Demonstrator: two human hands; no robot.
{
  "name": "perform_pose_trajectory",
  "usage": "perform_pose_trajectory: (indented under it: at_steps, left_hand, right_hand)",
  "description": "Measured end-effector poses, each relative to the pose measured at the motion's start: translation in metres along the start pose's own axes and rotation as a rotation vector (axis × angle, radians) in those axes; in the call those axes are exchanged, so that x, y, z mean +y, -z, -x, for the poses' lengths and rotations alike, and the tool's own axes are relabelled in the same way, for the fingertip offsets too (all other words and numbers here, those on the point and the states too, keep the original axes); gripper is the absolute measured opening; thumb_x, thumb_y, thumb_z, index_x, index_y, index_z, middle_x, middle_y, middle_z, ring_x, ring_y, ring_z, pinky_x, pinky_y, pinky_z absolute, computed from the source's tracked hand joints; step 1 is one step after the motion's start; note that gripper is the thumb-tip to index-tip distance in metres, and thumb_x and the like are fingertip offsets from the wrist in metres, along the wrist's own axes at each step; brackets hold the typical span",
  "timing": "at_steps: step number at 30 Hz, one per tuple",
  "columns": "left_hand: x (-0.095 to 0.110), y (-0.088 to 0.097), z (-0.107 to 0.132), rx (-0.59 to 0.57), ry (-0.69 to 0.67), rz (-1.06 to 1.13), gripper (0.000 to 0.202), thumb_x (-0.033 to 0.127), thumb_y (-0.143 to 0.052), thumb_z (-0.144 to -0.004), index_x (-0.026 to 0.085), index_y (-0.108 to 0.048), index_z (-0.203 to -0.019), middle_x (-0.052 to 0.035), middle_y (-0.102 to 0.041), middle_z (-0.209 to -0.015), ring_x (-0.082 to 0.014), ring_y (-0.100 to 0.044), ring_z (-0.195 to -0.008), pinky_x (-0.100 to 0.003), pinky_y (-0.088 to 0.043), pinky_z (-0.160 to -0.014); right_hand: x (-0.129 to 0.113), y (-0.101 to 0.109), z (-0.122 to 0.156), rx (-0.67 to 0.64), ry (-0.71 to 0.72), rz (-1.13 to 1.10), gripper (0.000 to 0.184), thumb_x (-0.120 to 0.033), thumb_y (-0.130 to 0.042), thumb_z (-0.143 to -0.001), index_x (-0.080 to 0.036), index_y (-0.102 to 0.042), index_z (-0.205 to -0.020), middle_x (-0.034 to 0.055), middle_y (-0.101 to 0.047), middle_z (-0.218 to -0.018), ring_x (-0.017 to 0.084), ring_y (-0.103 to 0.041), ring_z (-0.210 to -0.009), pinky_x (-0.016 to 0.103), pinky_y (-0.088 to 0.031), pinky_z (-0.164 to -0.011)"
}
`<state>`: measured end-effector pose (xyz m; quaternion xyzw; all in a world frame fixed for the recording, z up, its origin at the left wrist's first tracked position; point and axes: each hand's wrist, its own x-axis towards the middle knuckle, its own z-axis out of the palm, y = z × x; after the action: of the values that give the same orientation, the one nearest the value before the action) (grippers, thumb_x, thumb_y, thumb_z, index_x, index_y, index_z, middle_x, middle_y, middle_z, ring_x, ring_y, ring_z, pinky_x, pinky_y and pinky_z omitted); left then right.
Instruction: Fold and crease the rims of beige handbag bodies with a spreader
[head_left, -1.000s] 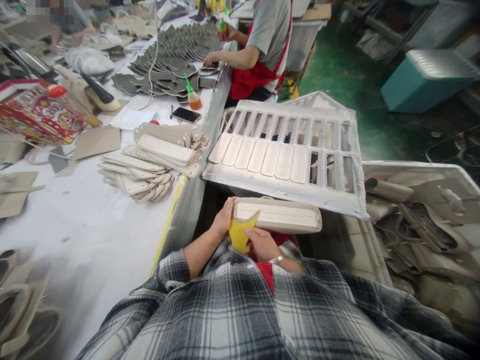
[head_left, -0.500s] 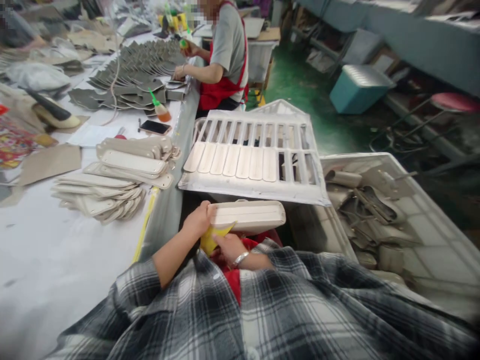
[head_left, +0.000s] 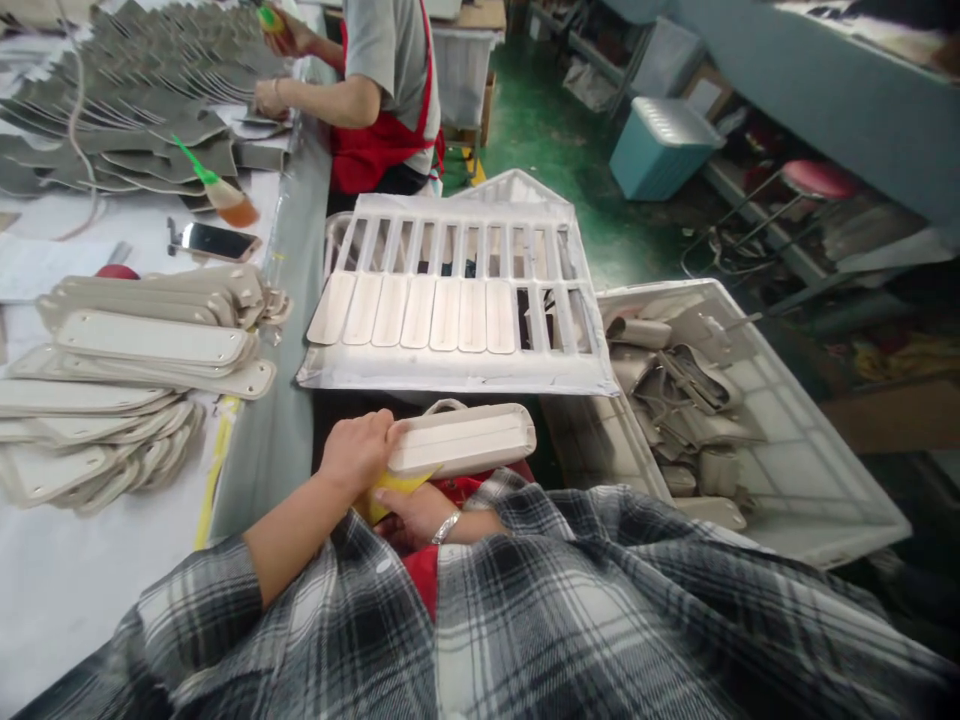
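My left hand [head_left: 360,450] is closed on the near end of a cream bag-like piece [head_left: 465,440]. This piece is long and boxy, with a line down its flat upper face and a small loop at its far side. Just below, my right hand [head_left: 416,512] is closed round a yellow pointed thing [head_left: 405,484], whose tip lies close to the bag-like piece. My fingers cover most of the yellow thing, so I cannot tell its kind. Ahead, a white slotted rack [head_left: 457,375] carries a row of cream strips [head_left: 403,312].
Stacked cream panels [head_left: 150,338], a phone [head_left: 217,241] and a glue bottle [head_left: 231,203] lie on the left table. Beyond, a co-worker's hand [head_left: 271,98] is near grey pieces [head_left: 157,150]. At right stands a white crate [head_left: 810,440] with beige bags [head_left: 697,385].
The whole view has shifted, so the table, rack and crate appear further left. Both hands keep their holds, and the yellow thing stays beside the bag-like piece.
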<state>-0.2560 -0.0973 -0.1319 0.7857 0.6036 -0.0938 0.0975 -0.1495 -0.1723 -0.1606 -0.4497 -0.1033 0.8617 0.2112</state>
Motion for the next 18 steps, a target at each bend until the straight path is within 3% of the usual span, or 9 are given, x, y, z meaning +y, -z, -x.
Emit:
perform_pose_trajectory:
  at_steps: [4,7,10,14,16,18]
  left_hand:
    - [0.005,0.002,-0.004,0.016,0.033,0.016,0.043,0.045,-0.019,-0.095,0.018,-0.052,-0.091,-0.0093,-0.067,-0.086,-0.0228,-0.064,-0.082,-0.033,-0.04,-0.072]
    - [0.007,0.001,0.0,0.052,0.085,0.171,0.04,0.046,-0.027,-0.093,0.018,-0.055,-0.091,-0.0099,-0.068,-0.087,-0.0246,-0.063,-0.086,-0.035,-0.04,-0.078]
    - [0.003,-0.003,0.009,0.133,0.166,0.678,0.038,0.048,-0.036,-0.09,0.019,-0.06,-0.092,-0.0098,-0.068,-0.091,-0.0244,-0.062,-0.091,-0.034,-0.042,-0.082]
    - [-0.013,-0.015,0.027,0.155,0.42,1.615,0.053,0.056,-0.03,-0.09,0.016,-0.062,-0.105,-0.0111,-0.068,-0.101,-0.0203,-0.063,-0.089,-0.03,-0.046,-0.075]
    - [-0.018,-0.022,0.04,0.111,0.489,1.834,0.05,0.054,-0.037,-0.089,0.016,-0.062,-0.108,-0.0103,-0.068,-0.106,-0.0186,-0.064,-0.088,-0.027,-0.047,-0.07]
    - [-0.019,-0.03,0.051,0.087,0.476,1.91,0.042,0.048,-0.048,-0.086,0.017,-0.063,-0.11,-0.009,-0.067,-0.109,-0.0178,-0.063,-0.089,-0.024,-0.046,-0.067]
  right_hand:
    - [-0.005,0.0,0.001,0.05,0.003,-0.062,0.025,-0.024,-0.062,-0.08,-0.017,-0.05,-0.101,-0.0051,-0.057,-0.062,0.011,-0.052,-0.042,0.027,-0.05,-0.047]
    - [-0.005,-0.003,0.009,0.097,0.024,-0.007,0.022,-0.026,-0.063,-0.078,-0.017,-0.054,-0.097,-0.0048,-0.057,-0.059,0.01,-0.049,-0.039,0.027,-0.049,-0.046]
    - [-0.003,0.002,0.028,0.12,0.099,0.125,0.01,-0.027,-0.06,-0.079,-0.018,-0.057,-0.081,-0.0027,-0.056,-0.052,0.01,-0.048,-0.038,0.023,-0.046,-0.042]
    - [-0.01,0.035,0.062,0.151,0.364,0.272,0.019,-0.034,-0.058,-0.076,-0.017,-0.058,-0.068,0.0015,-0.057,-0.049,0.012,-0.049,-0.039,0.024,-0.045,-0.042]
    - [-0.02,0.059,0.077,0.209,0.494,0.18,0.016,-0.034,-0.058,-0.073,-0.018,-0.058,-0.075,0.0038,-0.064,-0.062,0.014,-0.055,-0.047,0.026,-0.047,-0.045]
    - [-0.03,0.08,0.091,0.235,0.567,0.092,0.019,-0.035,-0.058,-0.072,-0.02,-0.058,-0.083,0.0061,-0.068,-0.077,0.019,-0.063,-0.062,0.03,-0.052,-0.054]
